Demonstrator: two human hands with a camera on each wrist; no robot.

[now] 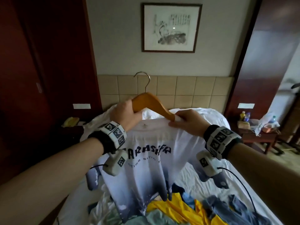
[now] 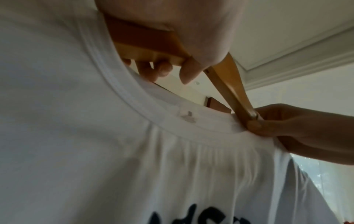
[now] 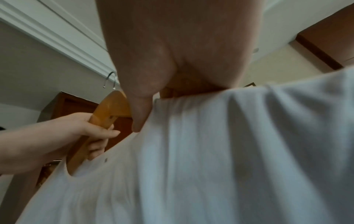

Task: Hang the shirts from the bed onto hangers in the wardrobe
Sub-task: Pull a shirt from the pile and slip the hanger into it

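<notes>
The left hand (image 1: 125,113) grasped the tilted hanger (image 1: 151,103); the right hand (image 1: 189,121) pinched the shirt (image 1: 151,143) collar at its lower end.

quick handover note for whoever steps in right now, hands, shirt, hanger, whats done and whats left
Left hand grips the wooden hanger on its left arm.
Right hand pinches the white printed shirt at the neckline over the hanger's right end.
The shirt is held up above the bed; the hanger's right end sits in the collar, while its middle is still bare.
More shirts lie piled on the bed.
Left: seat this shirt, carry it to the wardrobe, hang the rest.
</notes>
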